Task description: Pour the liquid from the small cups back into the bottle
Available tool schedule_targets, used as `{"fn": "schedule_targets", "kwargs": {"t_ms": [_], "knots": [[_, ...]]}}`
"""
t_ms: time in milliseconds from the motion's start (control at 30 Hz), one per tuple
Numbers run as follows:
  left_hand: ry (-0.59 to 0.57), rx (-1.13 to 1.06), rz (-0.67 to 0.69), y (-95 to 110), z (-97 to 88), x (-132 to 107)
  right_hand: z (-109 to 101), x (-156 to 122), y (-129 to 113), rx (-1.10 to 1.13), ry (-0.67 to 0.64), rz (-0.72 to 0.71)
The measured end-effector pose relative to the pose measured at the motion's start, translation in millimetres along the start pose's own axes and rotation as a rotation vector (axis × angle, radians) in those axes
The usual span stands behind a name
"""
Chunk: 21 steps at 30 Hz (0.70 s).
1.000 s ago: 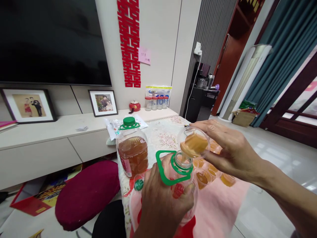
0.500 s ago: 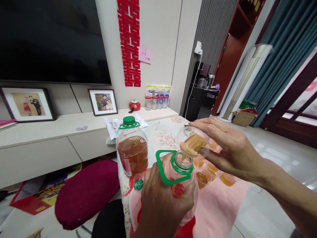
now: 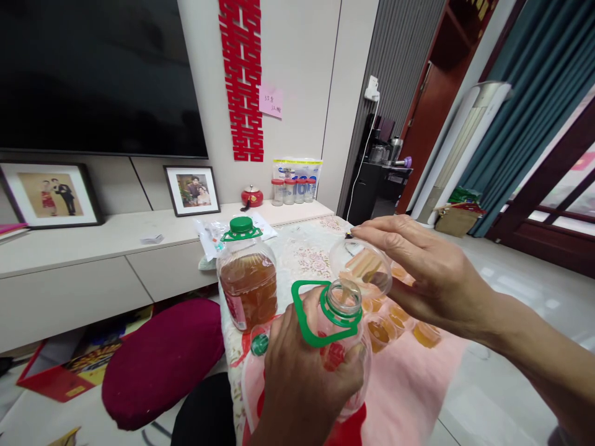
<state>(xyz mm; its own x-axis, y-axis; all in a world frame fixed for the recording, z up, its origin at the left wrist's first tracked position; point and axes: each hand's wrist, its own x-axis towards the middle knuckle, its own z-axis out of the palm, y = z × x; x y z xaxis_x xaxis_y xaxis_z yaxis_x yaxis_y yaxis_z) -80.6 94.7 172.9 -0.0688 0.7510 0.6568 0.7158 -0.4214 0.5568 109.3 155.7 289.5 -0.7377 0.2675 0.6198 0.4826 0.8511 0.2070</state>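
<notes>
Cup (image 3: 361, 266), gripped by right hand (image 3: 430, 272), is apparently being emptied into open bottle (image 3: 333, 354) gripped by left hand (image 3: 302, 368); steady tilt advised.

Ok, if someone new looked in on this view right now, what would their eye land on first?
Probably the clear plastic bottle with a bright green handle at front centre, held in the left hand, while the right hand holds a clear round plastic cup of amber liquid tilted at its mouth. Next, likely the bright red paper cutout strip on the pale wall behind, and the large black television screen at upper left.
</notes>
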Motion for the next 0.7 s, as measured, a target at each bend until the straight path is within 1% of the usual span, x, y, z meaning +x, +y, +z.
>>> {"fn": "schedule_targets", "kwargs": {"t_ms": [200,400,500,567,700], "knots": [[-0.003,-0.062,-0.056,1.8,-0.9,0.5,-2.3,2.8,-1.9,-0.036,0.008,-0.029],[-0.021,-0.052,-0.093,4.2,-2.0,2.5,-4.2,7.2,-3.9,-0.106,0.017,-0.082],[-0.046,-0.072,-0.081,5.8,-3.7,4.9,-6.0,9.1,-5.2,-0.121,0.012,-0.105],[-0.032,-0.085,-0.07,6.1,-4.2,5.1,-7.1,10.0,-5.8,-0.131,0.008,-0.114],[-0.03,-0.082,-0.111,4.5,-3.8,1.3,-8.7,11.1,-6.4,-0.16,0.013,-0.142]]}}
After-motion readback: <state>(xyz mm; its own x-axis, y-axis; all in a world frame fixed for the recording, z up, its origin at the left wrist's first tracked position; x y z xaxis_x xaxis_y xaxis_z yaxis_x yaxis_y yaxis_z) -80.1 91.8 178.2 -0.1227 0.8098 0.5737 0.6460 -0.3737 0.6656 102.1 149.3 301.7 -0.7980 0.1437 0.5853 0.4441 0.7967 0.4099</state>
